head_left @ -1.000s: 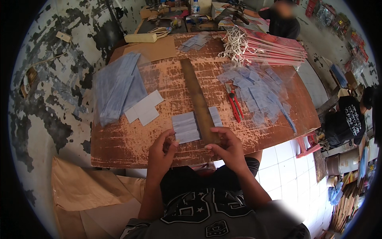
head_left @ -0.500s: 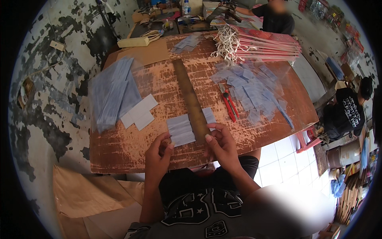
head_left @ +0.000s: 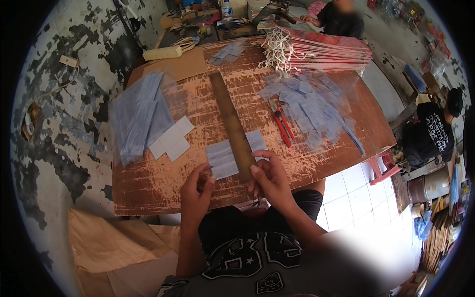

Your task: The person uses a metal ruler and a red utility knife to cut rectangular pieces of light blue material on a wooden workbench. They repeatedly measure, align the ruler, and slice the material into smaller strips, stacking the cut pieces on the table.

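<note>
A long brown ruler-like strip (head_left: 230, 118) lies slantwise across a small stack of grey-blue plastic sheets (head_left: 221, 157) at the table's near edge. My right hand (head_left: 271, 177) is closed on the strip's near end, thumb on top; its other fingers are partly hidden. At the stack's lower left corner, my left hand (head_left: 197, 188) has its fingers curled, with thumb and index fingertips at the sheet edge. To the right of the stack rests a red and black utility knife (head_left: 283, 127). White card pieces (head_left: 171, 139) lie left of it.
Clear bluish plastic sheets (head_left: 141, 116) cover the table's left side; loose plastic pieces (head_left: 311, 111) spread on the right. Behind them sits a red bundle with white cords (head_left: 321, 52). A power strip (head_left: 162, 53) lies on cardboard at the far left. Two people are farther off.
The brown strip has shifted slightly left over the plastic sheets, with my right hand moving along. My left hand stays at the sheets' corner. The whole view has shifted a little.
</note>
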`<state>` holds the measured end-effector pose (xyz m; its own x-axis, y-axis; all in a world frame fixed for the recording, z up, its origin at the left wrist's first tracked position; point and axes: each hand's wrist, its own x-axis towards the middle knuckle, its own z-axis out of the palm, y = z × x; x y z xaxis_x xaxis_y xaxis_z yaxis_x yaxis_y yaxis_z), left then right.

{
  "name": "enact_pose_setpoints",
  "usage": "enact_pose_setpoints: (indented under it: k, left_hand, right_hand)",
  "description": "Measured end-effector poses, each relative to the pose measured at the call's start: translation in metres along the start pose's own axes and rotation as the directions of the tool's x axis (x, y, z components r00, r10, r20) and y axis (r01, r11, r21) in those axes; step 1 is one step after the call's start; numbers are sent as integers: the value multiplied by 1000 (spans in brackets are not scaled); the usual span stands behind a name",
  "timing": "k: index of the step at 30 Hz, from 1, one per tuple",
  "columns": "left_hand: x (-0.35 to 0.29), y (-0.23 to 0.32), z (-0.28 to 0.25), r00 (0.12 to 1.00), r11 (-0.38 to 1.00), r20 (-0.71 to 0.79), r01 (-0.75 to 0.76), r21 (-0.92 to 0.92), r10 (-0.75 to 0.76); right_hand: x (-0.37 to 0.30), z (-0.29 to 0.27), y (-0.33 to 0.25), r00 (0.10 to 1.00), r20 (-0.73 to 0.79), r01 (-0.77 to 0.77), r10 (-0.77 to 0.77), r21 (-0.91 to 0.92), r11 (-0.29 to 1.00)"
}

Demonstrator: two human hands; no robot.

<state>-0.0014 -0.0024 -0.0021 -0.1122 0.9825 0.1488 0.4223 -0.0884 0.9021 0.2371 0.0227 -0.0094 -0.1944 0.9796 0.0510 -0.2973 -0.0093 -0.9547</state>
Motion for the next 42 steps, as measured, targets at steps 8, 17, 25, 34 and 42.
enact_pose_setpoints:
  k: [8,17,25,34,42]
  left_hand:
    - [2,2,0,1000,1000,12,-14,2,14]
    - [5,4,0,999,998,33,-22,57,20]
    - [7,10,5,996,971,-21,-75,228,82]
    - [29,23,21,900,823,114,-431,370,421]
    - [32,23,28,934,801,202,-356,481,294]
  right_hand:
    - [8,2,0,998,-56,-17,20,49,999]
    - [-4,-9,7,993,33,121,-117,-188,975]
    - [-6,-11,0,987,3,131,-161,-597,791]
    - [-5,-12,10,968,54,207,-247,-729,652]
    - [-5,-11,9,983,24,140,-180,-732,667]
